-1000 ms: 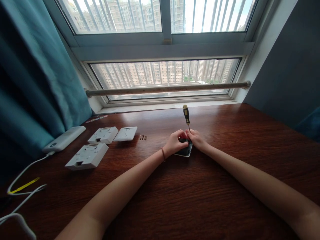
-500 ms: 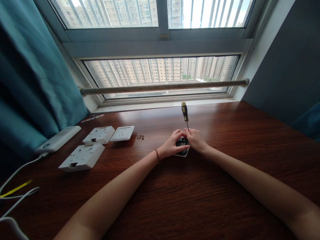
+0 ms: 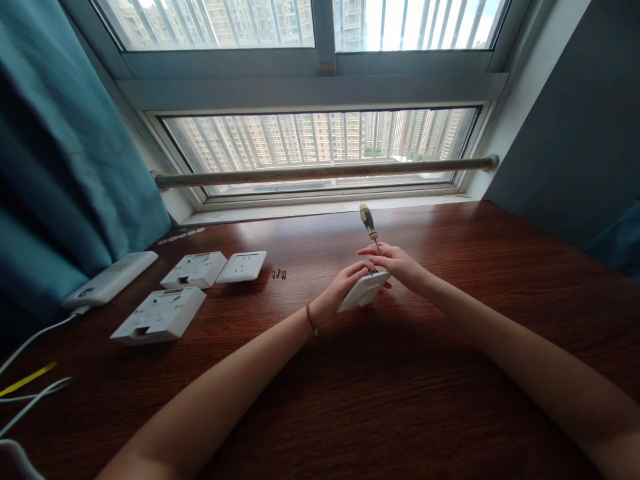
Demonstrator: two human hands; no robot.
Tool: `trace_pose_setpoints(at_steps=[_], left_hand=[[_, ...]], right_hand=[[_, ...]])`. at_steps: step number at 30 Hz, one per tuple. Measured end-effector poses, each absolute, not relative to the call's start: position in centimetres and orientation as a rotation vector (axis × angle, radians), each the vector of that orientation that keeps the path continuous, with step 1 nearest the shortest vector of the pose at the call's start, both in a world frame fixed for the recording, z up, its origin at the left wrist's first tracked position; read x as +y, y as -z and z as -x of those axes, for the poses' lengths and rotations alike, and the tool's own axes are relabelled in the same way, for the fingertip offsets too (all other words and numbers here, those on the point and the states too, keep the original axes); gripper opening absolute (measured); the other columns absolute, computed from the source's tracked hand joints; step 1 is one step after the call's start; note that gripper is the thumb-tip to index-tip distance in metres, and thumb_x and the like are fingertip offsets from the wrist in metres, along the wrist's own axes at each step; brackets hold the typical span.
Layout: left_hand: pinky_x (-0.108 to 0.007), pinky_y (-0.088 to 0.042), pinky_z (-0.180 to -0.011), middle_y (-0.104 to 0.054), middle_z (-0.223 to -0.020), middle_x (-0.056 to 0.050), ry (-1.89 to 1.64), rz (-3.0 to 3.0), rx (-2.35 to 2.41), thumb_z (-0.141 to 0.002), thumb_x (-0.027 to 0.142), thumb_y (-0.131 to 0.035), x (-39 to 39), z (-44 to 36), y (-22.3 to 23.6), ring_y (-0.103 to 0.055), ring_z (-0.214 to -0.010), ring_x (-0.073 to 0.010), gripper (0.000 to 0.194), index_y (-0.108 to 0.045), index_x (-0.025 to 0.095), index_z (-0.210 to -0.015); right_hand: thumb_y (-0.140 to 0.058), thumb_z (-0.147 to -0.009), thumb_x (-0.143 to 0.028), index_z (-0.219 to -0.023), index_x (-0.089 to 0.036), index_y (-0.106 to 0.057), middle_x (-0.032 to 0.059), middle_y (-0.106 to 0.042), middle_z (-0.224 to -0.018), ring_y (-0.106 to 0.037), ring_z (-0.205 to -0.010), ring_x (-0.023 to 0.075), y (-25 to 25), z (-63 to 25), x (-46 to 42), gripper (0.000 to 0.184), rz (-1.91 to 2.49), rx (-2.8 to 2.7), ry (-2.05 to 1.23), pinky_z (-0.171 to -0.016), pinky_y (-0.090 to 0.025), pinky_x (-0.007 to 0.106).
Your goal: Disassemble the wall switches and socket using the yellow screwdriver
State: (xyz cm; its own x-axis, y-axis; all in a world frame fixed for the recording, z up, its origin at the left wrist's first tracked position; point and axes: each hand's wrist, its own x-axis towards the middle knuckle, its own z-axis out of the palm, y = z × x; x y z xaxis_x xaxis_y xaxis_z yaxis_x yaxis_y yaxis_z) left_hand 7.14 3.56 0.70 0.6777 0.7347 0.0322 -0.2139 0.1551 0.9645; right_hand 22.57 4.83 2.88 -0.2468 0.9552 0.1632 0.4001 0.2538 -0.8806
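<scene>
My left hand [image 3: 337, 288] grips a white wall socket panel [image 3: 364, 291] by its left side. The panel is tilted up off the table, its pale face turned toward me, and its dark back is mostly hidden. My right hand [image 3: 404, 268] is at the panel's upper right edge, some fingertips showing beneath it. Between its fingers is the thin shaft of a screwdriver [image 3: 368, 220], whose black and yellow handle sticks up and leans left. The screwdriver's tip is hidden behind the fingers.
Left on the wooden table [image 3: 310, 400] are several small screws [image 3: 279, 274], another socket panel [image 3: 243, 267], two white mounting boxes [image 3: 163, 315], a white power bank [image 3: 110, 280] with a cable, and a yellow strip [image 3: 27, 379]. A window rail [image 3: 320, 175] runs behind.
The socket panel has been lifted and turned over from lying dark back up, so its white face now shows. The screwdriver leans more to the left, and my right hand has opened out somewhat.
</scene>
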Motion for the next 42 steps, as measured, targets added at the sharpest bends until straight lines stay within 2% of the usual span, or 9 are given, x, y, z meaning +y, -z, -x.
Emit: trace_pose_setpoints(at_steps=[4, 8, 13, 20, 24, 28, 33, 36, 42], left_hand=[[-0.032, -0.041, -0.074, -0.063, -0.087, -0.011, -0.653, -0.972, 0.433, -0.074, 0.051, -0.048, 2.7, -7.6, -0.9, -0.058, -0.076, -0.0195, 0.046, -0.057, 0.01, -0.094], [-0.034, -0.04, -0.074, -0.064, -0.083, -0.012, -0.573, -0.822, 0.385, -0.075, 0.059, -0.041, 2.4, -7.4, -0.9, -0.059, -0.073, -0.0202, 0.057, -0.058, 0.008, -0.094], [-0.035, -0.039, -0.075, -0.063, -0.088, -0.012, -0.542, -0.793, 0.353, -0.075, 0.061, -0.037, 2.4, -7.2, -0.7, -0.058, -0.075, -0.0207, 0.059, -0.056, 0.01, -0.099], [-0.033, -0.039, -0.07, -0.062, -0.082, -0.01, -0.658, -1.085, 0.26, -0.069, 0.045, -0.057, 1.8, -7.2, -2.0, -0.057, -0.073, -0.0203, 0.034, -0.052, 0.014, -0.081], [-0.034, -0.04, -0.07, -0.062, -0.087, -0.011, -0.622, -1.297, 0.267, -0.061, 0.049, -0.063, 1.5, -6.7, -3.4, -0.056, -0.077, -0.0224, 0.044, -0.051, 0.014, -0.084], [-0.033, -0.04, -0.072, -0.061, -0.09, -0.012, -0.601, -1.398, 0.242, -0.063, 0.049, -0.063, 1.5, -6.4, -3.7, -0.056, -0.079, -0.0216, 0.044, -0.052, 0.012, -0.085], [-0.031, -0.04, -0.069, -0.06, -0.092, -0.012, -0.483, -1.37, 0.302, -0.061, 0.046, -0.065, 1.9, -6.5, -2.3, -0.056, -0.078, -0.0205, 0.043, -0.053, 0.012, -0.084], [-0.032, -0.04, -0.068, -0.061, -0.088, -0.012, -0.444, -1.251, 0.305, -0.061, 0.044, -0.065, 2.1, -6.5, -1.7, -0.057, -0.076, -0.0216, 0.041, -0.052, 0.012, -0.083], [-0.034, -0.038, -0.069, -0.06, -0.085, -0.009, -0.442, -0.779, 0.234, -0.07, 0.049, -0.05, 2.3, -6.5, -0.9, -0.056, -0.073, -0.0206, 0.037, -0.052, 0.016, -0.084]], right_hand=[[-0.059, -0.068, -0.02, -0.107, -0.021, -0.054, 0.0011, -0.052, -0.091, -0.053, -0.058, 0.0074, -3.2, -21.6, 3.5, 0.039, 0.872, -1.234, -1.503, -0.049, -0.043, 0.02], [-0.069, -0.057, -0.009, -0.099, -0.024, -0.053, -0.003, -0.051, -0.094, -0.055, -0.064, 0.0062, -2.9, -21.4, 3.2, 0.048, 0.631, -1.041, -1.645, -0.057, -0.045, 0.019], [-0.066, -0.065, -0.013, -0.11, -0.027, -0.049, -0.0063, -0.051, -0.076, -0.052, -0.057, 0.0054, -2.7, -21.3, 3.2, 0.05, 0.55, -0.957, -1.658, -0.054, -0.044, 0.018], [-0.057, -0.074, -0.023, -0.094, -0.02, -0.06, -0.004, -0.056, -0.071, -0.053, -0.058, 0.006, -2.8, -22.4, 4.4, 0.02, 0.596, -0.769, -1.616, -0.057, -0.046, 0.019], [-0.06, -0.061, -0.003, -0.09, -0.02, -0.058, -0.0045, -0.059, -0.071, -0.055, -0.057, 0.0059, -3.6, -23.1, 4.5, 0.033, 0.697, -0.843, -1.496, -0.059, -0.047, 0.019], [-0.055, -0.068, -0.01, -0.083, -0.016, -0.057, -0.0002, -0.061, -0.07, -0.061, -0.068, 0.0133, -3.6, -24.0, 5.0, 0.016, 0.874, -1.226, -1.188, -0.074, -0.048, 0.032], [-0.059, -0.072, -0.031, -0.106, -0.021, -0.056, 0.0095, -0.051, -0.12, -0.044, -0.112, 0.0257, -0.3, -25.8, 7.1, 0.036, 1.228, -2.004, -0.266, -0.095, -0.034, 0.043], [-0.065, -0.066, -0.039, -0.103, -0.021, -0.059, 0.0102, -0.054, -0.117, -0.046, -0.108, 0.0281, 0.9, -26.7, 8.1, 0.041, 1.318, -2.071, -0.213, -0.092, -0.035, 0.043], [-0.031, -0.086, -0.049, -0.094, -0.012, -0.057, 0.0143, -0.059, -0.094, -0.055, -0.086, 0.0228, -2.1, -30.2, 7.6, 0.046, 1.637, -1.935, -0.061, -0.079, -0.04, 0.036]])
